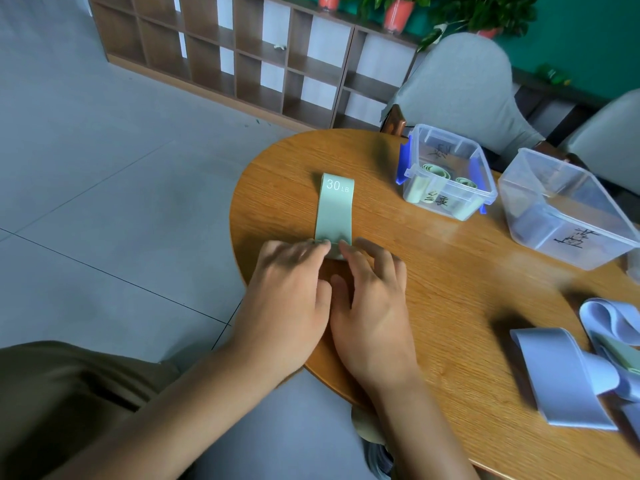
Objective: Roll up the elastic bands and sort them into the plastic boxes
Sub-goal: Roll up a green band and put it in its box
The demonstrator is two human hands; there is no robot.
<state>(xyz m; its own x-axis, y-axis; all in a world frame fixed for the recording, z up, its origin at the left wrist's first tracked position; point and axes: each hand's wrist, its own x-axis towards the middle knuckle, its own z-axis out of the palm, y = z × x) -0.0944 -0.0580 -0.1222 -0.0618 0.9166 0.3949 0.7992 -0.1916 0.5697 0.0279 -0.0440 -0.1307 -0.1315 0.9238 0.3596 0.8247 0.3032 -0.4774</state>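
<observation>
with your left hand [289, 271] and right hand [372, 285] both pinching the near end of the green band [334, 209], well left of the latched box [446, 171], expect it light, soft and springy, so keep the roll tight.

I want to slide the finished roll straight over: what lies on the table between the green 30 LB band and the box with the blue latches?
Nothing: the head view shows only bare wooden table between the green band and the blue-latched box.
</observation>
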